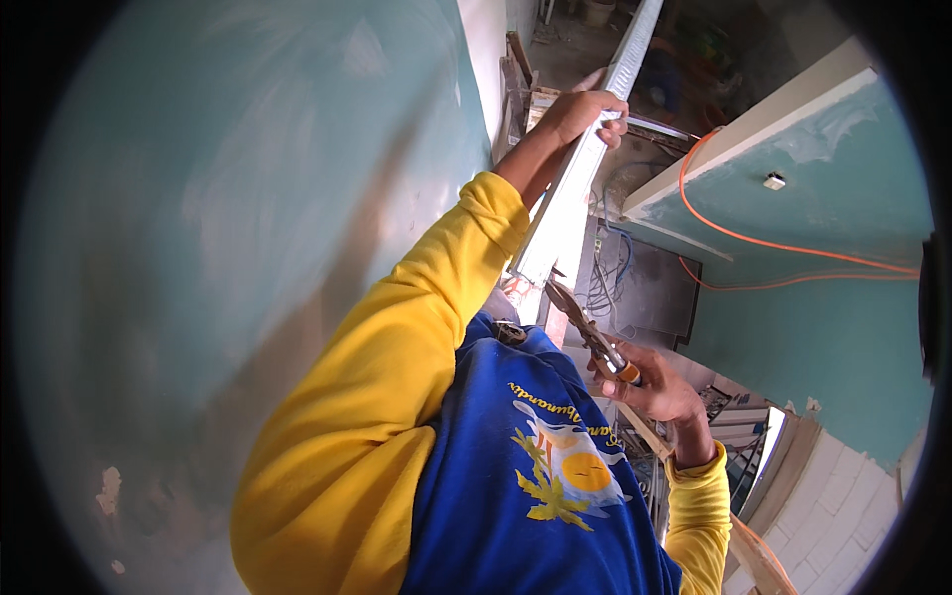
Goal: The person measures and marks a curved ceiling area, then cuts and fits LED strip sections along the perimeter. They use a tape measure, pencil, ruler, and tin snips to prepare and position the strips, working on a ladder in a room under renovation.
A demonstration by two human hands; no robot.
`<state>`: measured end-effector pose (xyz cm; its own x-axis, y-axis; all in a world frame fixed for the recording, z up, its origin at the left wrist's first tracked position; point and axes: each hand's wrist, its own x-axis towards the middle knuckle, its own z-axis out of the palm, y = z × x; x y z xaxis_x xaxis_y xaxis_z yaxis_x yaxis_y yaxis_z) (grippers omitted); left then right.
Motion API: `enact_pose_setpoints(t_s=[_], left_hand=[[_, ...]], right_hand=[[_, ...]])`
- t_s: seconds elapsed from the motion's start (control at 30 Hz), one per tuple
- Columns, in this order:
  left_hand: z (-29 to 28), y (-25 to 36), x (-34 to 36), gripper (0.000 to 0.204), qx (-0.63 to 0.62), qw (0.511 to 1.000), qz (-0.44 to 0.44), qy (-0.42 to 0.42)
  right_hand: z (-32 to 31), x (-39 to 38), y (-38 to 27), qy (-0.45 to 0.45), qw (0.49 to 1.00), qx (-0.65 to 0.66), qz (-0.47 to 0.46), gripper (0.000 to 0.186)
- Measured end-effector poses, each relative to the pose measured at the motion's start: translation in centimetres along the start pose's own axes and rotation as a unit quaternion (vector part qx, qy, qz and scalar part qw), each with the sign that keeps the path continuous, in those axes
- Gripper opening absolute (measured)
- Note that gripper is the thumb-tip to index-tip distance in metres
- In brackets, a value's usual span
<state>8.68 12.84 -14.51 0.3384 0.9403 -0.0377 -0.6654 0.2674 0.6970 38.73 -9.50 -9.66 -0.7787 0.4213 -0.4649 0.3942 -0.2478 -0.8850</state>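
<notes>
A long, pale metal channel (569, 203) runs from near my chest up to the top of the view. My left hand (583, 112) is closed around its upper part, fingers curled over the right edge. My right hand (656, 385) grips the orange-and-dark handles of a pair of tin snips (592, 335). The jaws point up and left, at the channel's near end. Glare washes out that end, so I cannot tell whether the jaws bite the metal or only lie beside it.
A green-painted wall (248, 178) stands close on my left. An orange cable (773, 238) loops along the right-hand wall (833, 327). Below, several dark wires (602, 283) lie near a grey panel (659, 288), with wooden pieces (773, 516) at lower right.
</notes>
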Motion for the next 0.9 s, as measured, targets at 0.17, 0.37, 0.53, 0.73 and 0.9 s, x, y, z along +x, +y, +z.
enact_pose_setpoints(t_s=[0.17,0.37,0.53,0.73,0.9], left_hand=[[1.1,0.4,-1.3,0.066,-0.018,1.0,-0.001,0.013],[2.0,1.0,-1.7,0.065,-0.008,1.0,0.009,0.012],[2.1,1.2,-2.1,0.067,-0.009,1.0,0.005,0.02],[2.2,0.9,-2.3,0.069,0.001,1.0,0.01,0.028],[2.5,1.0,-2.6,0.072,0.006,0.999,0.004,0.044]], right_hand=[[-1.1,1.6,-1.4,-0.04,0.998,-0.052,-0.013,0.046],[-1.8,2.2,-2.8,-0.065,0.994,-0.085,-0.016,0.05],[-2.1,2.6,-2.7,-0.077,0.993,-0.093,-0.011,0.05],[-2.2,2.5,-2.8,-0.084,0.991,-0.1,0.001,0.05],[-2.3,2.6,-3.7,-0.09,0.989,-0.116,0.01,0.051]])
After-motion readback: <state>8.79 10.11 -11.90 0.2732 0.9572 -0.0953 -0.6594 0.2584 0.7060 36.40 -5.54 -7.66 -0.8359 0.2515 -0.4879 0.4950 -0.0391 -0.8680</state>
